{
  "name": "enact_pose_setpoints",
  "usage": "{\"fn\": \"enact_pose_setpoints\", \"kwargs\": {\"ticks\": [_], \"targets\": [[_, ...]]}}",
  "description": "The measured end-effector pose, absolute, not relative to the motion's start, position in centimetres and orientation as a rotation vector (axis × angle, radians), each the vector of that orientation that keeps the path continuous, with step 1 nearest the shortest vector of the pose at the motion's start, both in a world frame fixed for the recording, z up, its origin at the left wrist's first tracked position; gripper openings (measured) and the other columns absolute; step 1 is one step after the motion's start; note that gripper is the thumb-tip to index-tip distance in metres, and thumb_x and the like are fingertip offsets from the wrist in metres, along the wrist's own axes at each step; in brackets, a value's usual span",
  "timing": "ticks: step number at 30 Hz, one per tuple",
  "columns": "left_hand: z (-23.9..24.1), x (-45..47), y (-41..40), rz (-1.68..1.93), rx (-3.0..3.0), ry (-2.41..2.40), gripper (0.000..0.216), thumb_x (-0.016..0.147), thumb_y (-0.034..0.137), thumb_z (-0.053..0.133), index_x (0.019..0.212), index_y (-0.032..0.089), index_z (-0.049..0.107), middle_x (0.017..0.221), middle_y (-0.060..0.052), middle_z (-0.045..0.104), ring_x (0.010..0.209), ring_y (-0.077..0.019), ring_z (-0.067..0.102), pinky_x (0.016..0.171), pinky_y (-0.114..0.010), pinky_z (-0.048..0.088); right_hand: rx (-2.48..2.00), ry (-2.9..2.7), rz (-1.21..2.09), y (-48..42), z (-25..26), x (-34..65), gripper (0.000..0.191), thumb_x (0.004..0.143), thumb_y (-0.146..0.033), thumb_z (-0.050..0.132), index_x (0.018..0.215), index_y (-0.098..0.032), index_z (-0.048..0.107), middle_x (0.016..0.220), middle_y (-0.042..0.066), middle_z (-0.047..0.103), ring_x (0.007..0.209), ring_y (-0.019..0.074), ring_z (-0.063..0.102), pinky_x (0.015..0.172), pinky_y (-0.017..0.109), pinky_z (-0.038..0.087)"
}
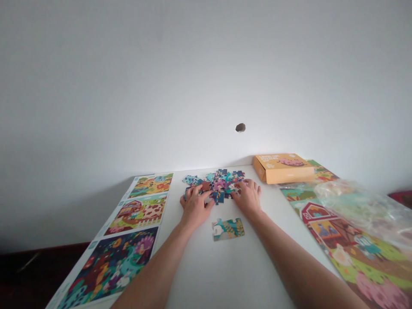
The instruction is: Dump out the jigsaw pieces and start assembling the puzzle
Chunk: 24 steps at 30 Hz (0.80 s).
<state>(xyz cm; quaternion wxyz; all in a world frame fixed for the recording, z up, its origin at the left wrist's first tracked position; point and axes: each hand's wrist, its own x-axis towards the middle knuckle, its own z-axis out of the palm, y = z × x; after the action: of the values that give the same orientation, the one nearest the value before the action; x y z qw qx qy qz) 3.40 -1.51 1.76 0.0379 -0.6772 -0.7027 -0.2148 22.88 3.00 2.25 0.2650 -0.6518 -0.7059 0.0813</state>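
Touching the left side of the pile (219,185), the left hand (197,207) has its fingers bent and spread, thumb apart from them; I cannot tell whether it pinches a piece. Across from it, the right hand (247,195) curves loosely around the pile's right side, unclenched, its fingertips over the pieces; again I cannot tell whether it grips one. The pile, of overlapping blue, teal and purple jigsaw pieces, lies between the hands, towards the far edge of the table (201,274). On the near side of the pile, apart from it and between the forearms, lies a flat teal block (228,229) with a yellow leafy pattern. Along the table's left edge runs a sheet (162,231) with three pictures: animals at its far end, a farm with a cow in the middle, a dark scene nearest. Right of the pile, by the far edge, a yellow box (286,177) lies flat. Down the table's right side spreads a farm poster (347,234), partly covered by crumpled clear plastic (370,206). Beyond the far edge, the wall (180,86) has a hole (240,127)
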Motion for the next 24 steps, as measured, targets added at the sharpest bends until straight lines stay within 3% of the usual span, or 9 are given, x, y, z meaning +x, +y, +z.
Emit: {"fn": "enact_pose_setpoints", "kwargs": {"ticks": [3,7,12,18,24], "targets": [[1.8,3.2,-1.4,-0.650,-2.049,-2.190,0.029,0.084,0.035,0.062,0.112,0.039,0.069,0.139,-0.003,0.052,0.127,-0.0320,0.039,0.101,-0.053,0.032,-1.573,-2.078,0.225,2.7,2.3,22.6,0.038,0.081,-0.048,0.068,0.117,-0.037,0.067,0.139,0.009,0.041,0.133,0.0326,0.031,0.109,0.053,0.019],[1.9,2.9,-1.3,-0.627,-1.937,-2.251,0.027,0.087,0.027,0.060,0.109,0.039,0.070,0.136,-0.003,0.054,0.125,-0.0318,0.039,0.102,-0.060,0.026,-1.487,-2.259,0.306,2.5,2.2,22.4,0.041,0.077,-0.053,0.071,0.116,-0.045,0.066,0.148,0.006,0.034,0.142,0.0370,0.014,0.109,0.063,0.009],[2.2,2.6,-1.4,-0.638,-1.769,-2.374,0.026,0.086,0.024,0.059,0.108,0.035,0.069,0.131,-0.006,0.057,0.121,-0.0333,0.041,0.099,-0.064,0.028,-1.583,-2.178,0.315,2.7,1.9,22.6,0.035,0.081,-0.047,0.068,0.116,-0.041,0.067,0.144,0.008,0.038,0.141,0.0340,0.018,0.109,0.063,0.010],[2.3,2.7,-1.4,-0.651,-1.729,-2.387,0.034,0.084,0.037,0.061,0.117,0.028,0.064,0.131,-0.009,0.057,0.120,-0.0335,0.044,0.098,-0.058,0.034,-1.641,-2.057,0.300,2.8,1.8,22.6,0.028,0.083,-0.042,0.066,0.110,-0.037,0.070,0.138,0.009,0.043,0.136,0.0316,0.027,0.109,0.058,0.016],[1.6,2.2,-0.9,-0.718,-1.855,-2.287,0.032,0.085,0.029,0.057,0.116,0.025,0.066,0.133,-0.007,0.058,0.124,-0.0273,0.047,0.100,-0.043,0.041,-1.625,-2.042,0.299,2.8,1.8,22.6,0.025,0.083,-0.038,0.065,0.107,-0.036,0.071,0.135,0.008,0.045,0.133,0.0294,0.030,0.109,0.051,0.021]]}}
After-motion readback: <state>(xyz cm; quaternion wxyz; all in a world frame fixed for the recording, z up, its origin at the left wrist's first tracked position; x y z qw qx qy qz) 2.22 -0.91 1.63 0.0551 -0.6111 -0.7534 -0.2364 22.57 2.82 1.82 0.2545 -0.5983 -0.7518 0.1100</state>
